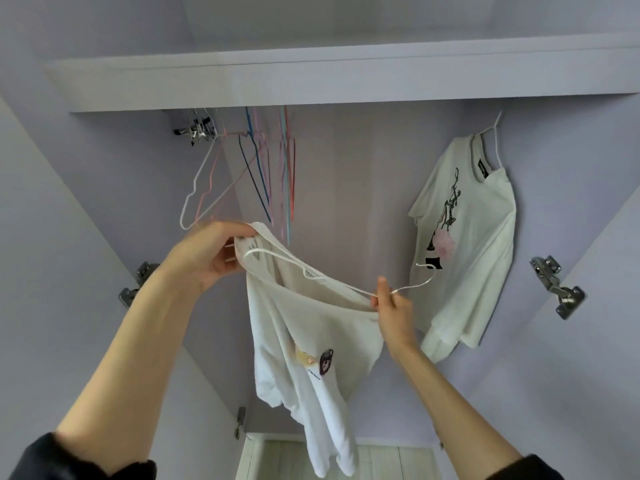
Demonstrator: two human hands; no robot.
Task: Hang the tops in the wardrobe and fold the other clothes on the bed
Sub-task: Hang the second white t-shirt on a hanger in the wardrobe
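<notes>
Left hand (211, 254) grips the white tee (304, 341), right hand (393, 306) pinches the hanger (332, 278); next, hook it on the rail.

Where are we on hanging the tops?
Done: one white printed T-shirt hangs on a hanger at the wardrobe's right. In hand: a second white T-shirt, left hand gripping its shoulder, right hand holding the white hanger threaded in its neck. Left: hooking it up beside the empty hangers. The bed isn't in view.

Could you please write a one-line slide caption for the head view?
Both hands thread a white wire hanger into a white printed T-shirt inside the lilac wardrobe.
</notes>
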